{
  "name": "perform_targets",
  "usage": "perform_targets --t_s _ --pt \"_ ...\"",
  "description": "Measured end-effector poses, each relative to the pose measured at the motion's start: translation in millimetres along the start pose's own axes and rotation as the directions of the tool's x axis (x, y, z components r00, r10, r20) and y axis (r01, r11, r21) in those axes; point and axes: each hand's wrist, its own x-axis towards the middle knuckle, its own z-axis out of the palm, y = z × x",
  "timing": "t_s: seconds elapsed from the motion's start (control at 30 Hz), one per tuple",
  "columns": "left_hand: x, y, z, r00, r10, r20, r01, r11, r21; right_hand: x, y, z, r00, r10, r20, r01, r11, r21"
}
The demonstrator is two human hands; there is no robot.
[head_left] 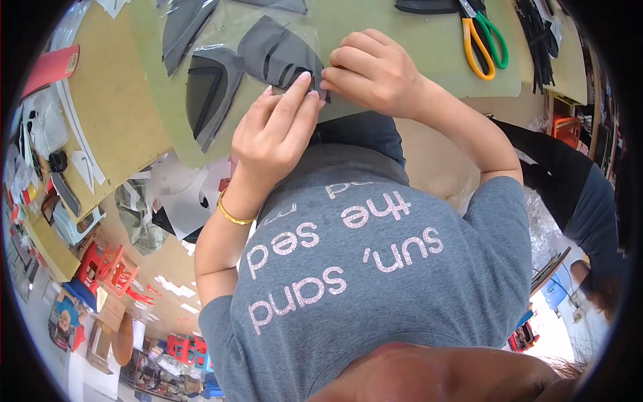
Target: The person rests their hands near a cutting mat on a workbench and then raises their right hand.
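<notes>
My left hand (276, 137), with a gold bracelet at its wrist, presses its fingertips together on the lower edge of a slotted dark grey piece (271, 48). Thumb and fingers of my right hand (375, 75) are pinched at the right edge of that piece; what lies between them is too small to tell. Another dark grey piece (218, 94) with black strips lies to the left of my left hand. Clear plastic film covers part of these pieces.
Scissors (482, 50) with orange and green handles lie on the green mat (429, 74), right of my right hand. Black strips (534, 47) hang over the table's right edge. Another person (583, 194) is at the right. Red stools (110, 268) stand at the lower left.
</notes>
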Motion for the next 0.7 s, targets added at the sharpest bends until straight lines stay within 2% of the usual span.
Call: perform_targets --t_s 0.27,0.47,0.57,0.7 --pt "-3 0 4 0.999 0.036 0.005 -0.036 0.998 0.049 0 -2 6 0.999 0.004 -0.035 -0.007 0.997 -0.083" --pt "1 4 1 1.000 0.013 0.020 -0.014 0.998 0.062 -2 -3 -10 0.997 0.062 0.050 -0.057 0.995 -0.086" --pt "-1 5 0 1.000 0.000 0.026 -0.002 0.998 0.057 -12 2 -14 0.969 0.019 0.245 0.009 0.994 -0.113" --pt "-6 5 -2 1.000 -0.013 -0.012 0.013 1.000 -0.007 -12 2 -21 0.944 0.039 0.327 -0.030 0.999 -0.030"
